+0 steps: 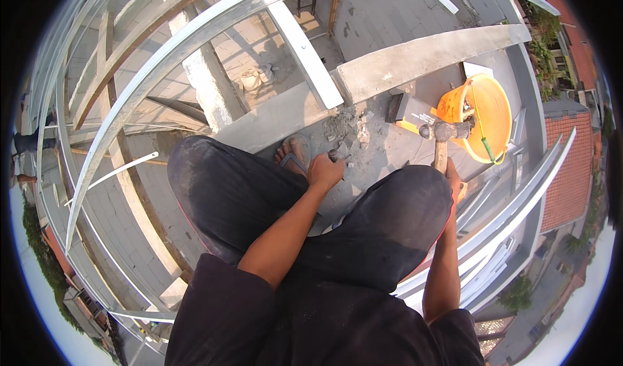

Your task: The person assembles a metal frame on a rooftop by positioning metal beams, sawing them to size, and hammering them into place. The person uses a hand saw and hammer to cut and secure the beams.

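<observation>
Sunlit metal rails (302, 51) and weathered timber beams (133, 184) frame a building site, with grey block surfaces behind. From left, the dusty left knee (211, 171) of a person in dark clothing is bent beside a sandaled foot (294, 157). Next, the left hand (322, 171) is down between the knees, its grip closed around a small dark object (333, 155) whose kind cannot be made out. Grey rubble (363, 132) lies just past it, near an orange-and-dark box (413, 114). Beyond the right knee (415, 194), the right hand (453, 173) has its grip wrapped around the wooden handle of a hammer (440, 152), the metal head uppermost and overlapping a yellow bucket (496, 109) in view. Farther right, pale metal lengths (483, 259) run alongside, with a red-tiled roof (566, 171) outside.
</observation>
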Tool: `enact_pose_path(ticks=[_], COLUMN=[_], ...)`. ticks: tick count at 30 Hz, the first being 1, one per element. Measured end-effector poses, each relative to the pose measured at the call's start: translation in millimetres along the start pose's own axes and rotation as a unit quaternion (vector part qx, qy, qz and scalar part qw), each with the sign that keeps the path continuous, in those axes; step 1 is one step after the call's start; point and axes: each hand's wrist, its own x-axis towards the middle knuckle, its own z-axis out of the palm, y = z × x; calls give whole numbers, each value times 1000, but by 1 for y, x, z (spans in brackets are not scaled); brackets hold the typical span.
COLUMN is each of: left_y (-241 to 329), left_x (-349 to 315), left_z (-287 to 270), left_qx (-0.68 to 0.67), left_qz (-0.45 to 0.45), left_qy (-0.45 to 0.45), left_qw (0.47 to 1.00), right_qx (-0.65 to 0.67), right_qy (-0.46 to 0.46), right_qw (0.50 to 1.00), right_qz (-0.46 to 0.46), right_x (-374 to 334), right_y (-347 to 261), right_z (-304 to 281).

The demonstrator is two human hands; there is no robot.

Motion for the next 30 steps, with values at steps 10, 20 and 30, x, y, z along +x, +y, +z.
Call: enact_pose_path(ticks=[10, 20, 30], left_y=[56, 17, 100], left_x=[-105, 151, 248], left_z=[-350, -271, -189], left_qx=[-320, -325, -308], left_qz=[277, 24, -16], left_qy=[-59, -17, -169], left_qw=[904, 945, 936], right_qx=[-79, -457, -279], right_qy=[28, -176, -389], right_qw=[985, 791, 848], right_qz=[-152, -368, -228], right_x=[18, 267, 384], right_y=[-185, -199, -192], right_z=[-59, 36, 179])
